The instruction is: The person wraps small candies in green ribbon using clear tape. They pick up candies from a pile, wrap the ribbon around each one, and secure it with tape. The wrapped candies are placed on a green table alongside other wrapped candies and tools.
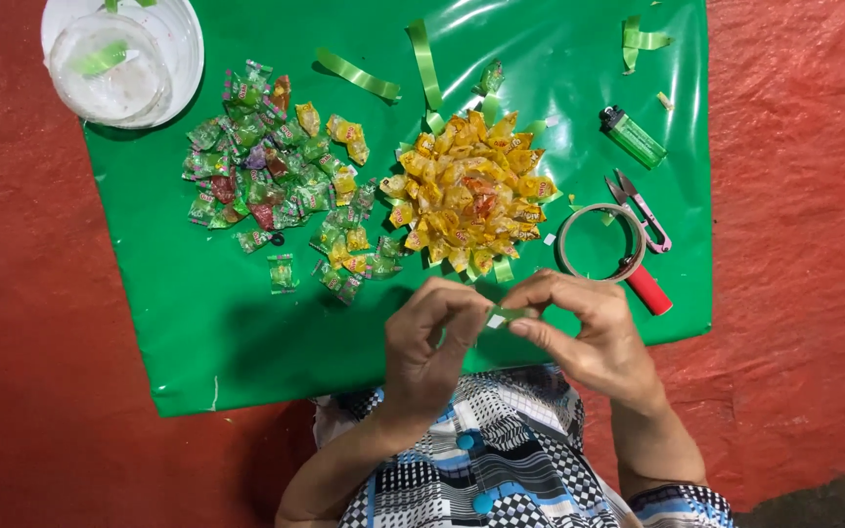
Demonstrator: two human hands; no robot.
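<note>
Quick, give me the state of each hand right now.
Left hand: fingers pinched shut on the small green strip.
Right hand: fingers pinched shut on the other end of the same strip.

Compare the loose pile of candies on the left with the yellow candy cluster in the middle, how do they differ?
The loose pile is scattered and mostly green with some red, purple and yellow; the yellow cluster is packed into a tight round rosette, yellow with an orange-red centre. Both are wrapped candies lying on the green sheet.
</note>
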